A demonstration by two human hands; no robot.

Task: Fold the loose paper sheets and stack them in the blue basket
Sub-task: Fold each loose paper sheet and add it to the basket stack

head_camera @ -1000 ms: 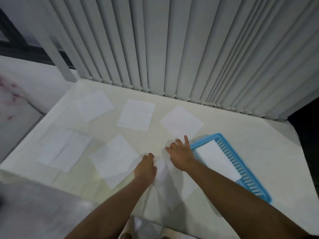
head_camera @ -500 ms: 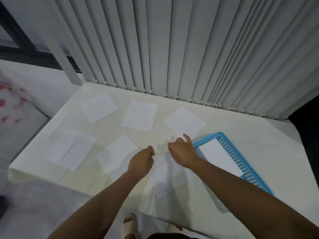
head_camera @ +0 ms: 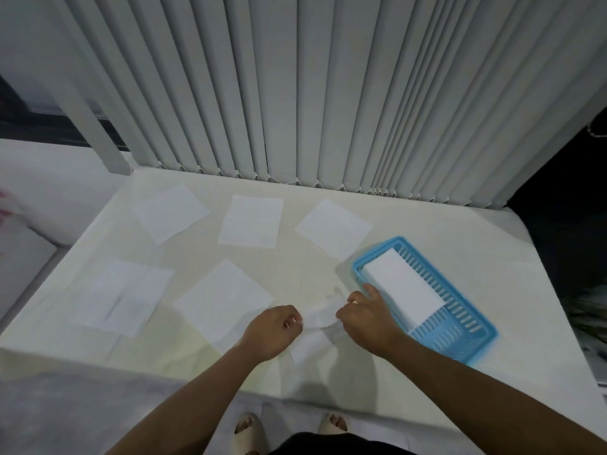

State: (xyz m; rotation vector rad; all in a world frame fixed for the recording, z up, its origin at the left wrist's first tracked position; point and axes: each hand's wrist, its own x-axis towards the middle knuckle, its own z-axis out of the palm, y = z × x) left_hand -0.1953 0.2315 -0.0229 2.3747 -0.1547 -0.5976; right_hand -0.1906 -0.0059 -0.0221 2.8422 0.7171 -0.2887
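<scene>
Both hands meet at the near middle of the pale counter, each pinching one side of a white paper sheet held between them. The left hand has its grip clamped on the sheet's left edge, fingers curled into a loose fist; the right hand is clamped on the right edge, thumb and fingertips pressed together. The sheet is crumpled and partly bent, its upper part raised near the fingers and its lower flap resting on the counter, so its long axis runs roughly from the far right down toward the near left. Just right of the right hand lies the blue basket, its long axis slanting from far left to near right, with a folded sheet stack lying along the same line inside it. Five loose flat sheets lie spread across the counter to the left and beyond, the nearest just beside the left hand.
</scene>
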